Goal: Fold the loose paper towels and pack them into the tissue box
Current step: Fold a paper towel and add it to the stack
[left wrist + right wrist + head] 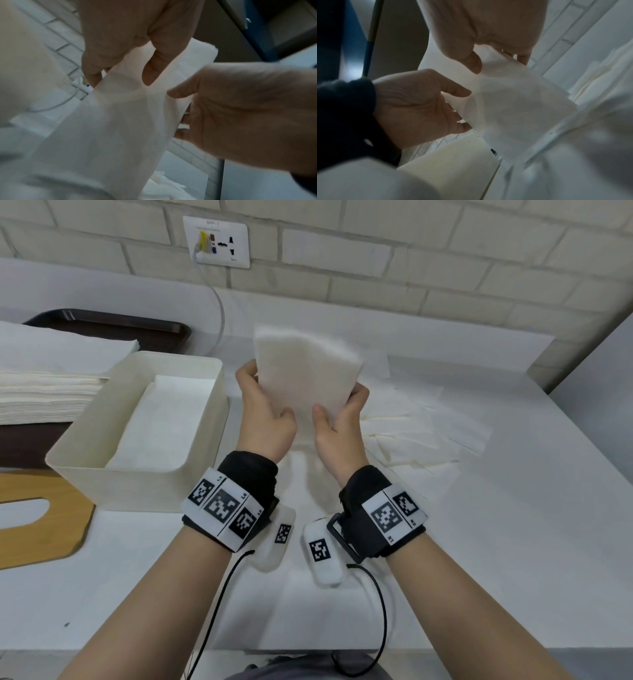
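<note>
The head camera looked down over the bench point(513, 542) toward the brick wall point(445, 251); both wrist cameras sat close, facing up, sharing that wall.

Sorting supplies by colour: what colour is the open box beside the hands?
Cream box, clearest in the head view.

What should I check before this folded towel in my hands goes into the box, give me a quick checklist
1. Both hands grip the paper towel: left hand and right hand pinch its lower edges. Ok.
2. Towel is folded flat: blurred, edges unclear. Cannot tell.
3. Tissue box is open on top, to the left of the hands. Ok.
4. Box has room: one layer of towels lies low inside. Ok.
5. Towel clear of the loose sheets on the table: held up above them. Ok.
6. Towel over the box: it is beside it. Not ok.
</note>
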`<action>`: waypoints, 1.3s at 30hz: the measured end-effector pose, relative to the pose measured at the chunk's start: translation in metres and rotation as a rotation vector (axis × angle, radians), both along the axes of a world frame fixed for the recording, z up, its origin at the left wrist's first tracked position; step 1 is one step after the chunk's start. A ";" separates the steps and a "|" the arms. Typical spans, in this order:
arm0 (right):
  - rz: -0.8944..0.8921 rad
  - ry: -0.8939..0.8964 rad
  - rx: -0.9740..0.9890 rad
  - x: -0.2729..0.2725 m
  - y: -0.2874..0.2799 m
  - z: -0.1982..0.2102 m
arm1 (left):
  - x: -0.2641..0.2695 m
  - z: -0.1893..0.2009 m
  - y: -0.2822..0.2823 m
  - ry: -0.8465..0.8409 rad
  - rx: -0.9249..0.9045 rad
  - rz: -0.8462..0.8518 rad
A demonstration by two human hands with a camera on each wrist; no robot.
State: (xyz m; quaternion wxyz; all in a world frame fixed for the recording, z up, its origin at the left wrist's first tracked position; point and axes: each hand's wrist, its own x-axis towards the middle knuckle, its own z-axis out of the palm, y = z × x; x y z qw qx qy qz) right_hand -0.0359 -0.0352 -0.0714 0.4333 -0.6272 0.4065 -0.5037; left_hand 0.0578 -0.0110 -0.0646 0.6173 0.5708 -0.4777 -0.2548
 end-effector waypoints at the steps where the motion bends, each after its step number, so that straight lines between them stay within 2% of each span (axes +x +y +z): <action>1: 0.016 -0.003 0.016 0.001 -0.001 -0.002 | 0.001 0.000 0.000 0.042 0.005 -0.002; 6: 0.035 0.166 0.078 0.003 -0.008 -0.007 | 0.000 0.000 -0.001 0.107 0.023 -0.029; 10: 0.033 0.244 0.024 -0.002 -0.007 0.002 | 0.000 0.002 -0.003 0.161 0.044 -0.031; 12: 0.049 0.309 -0.053 -0.010 -0.006 0.015 | 0.004 0.005 -0.003 0.177 -0.016 0.034; 13: 0.064 0.362 -0.102 -0.015 -0.006 0.023 | 0.008 0.007 -0.003 0.130 -0.064 0.110; 15: 0.102 0.535 -0.203 -0.025 -0.008 0.038 | 0.017 0.009 -0.003 -0.039 -0.137 0.222; 17: 0.129 0.794 -0.298 -0.032 -0.010 0.051 | 0.023 0.012 -0.002 -0.213 -0.136 0.181; 18: 0.136 0.937 -0.344 -0.034 -0.011 0.056 | 0.024 0.013 -0.003 -0.244 -0.094 0.116; 19: 0.138 1.077 -0.389 -0.035 -0.011 0.062 | 0.022 0.013 -0.004 -0.227 -0.023 0.045; 21: 0.137 1.319 -0.451 -0.034 -0.010 0.070 | 0.017 0.010 -0.008 -0.084 0.146 -0.054; 22: 0.138 1.410 -0.469 -0.032 -0.008 0.072 | 0.015 0.006 -0.011 -0.008 0.224 -0.077; 24: 0.158 1.543 -0.503 -0.029 -0.003 0.069 | 0.011 -0.003 -0.016 0.029 0.364 -0.078; 26: 0.218 1.601 -0.486 -0.028 -0.001 0.057 | 0.009 -0.011 -0.017 -0.008 0.461 -0.048; 31: 0.309 1.626 -0.273 -0.035 -0.003 0.034 | 0.010 -0.030 -0.018 -0.011 0.583 -0.024; 36: 0.223 1.538 -0.386 -0.033 0.000 0.039 | 0.006 -0.026 -0.016 0.093 0.550 -0.098; 39: 0.299 1.585 -0.400 -0.029 0.003 0.034 | 0.006 -0.028 -0.019 0.160 0.582 0.008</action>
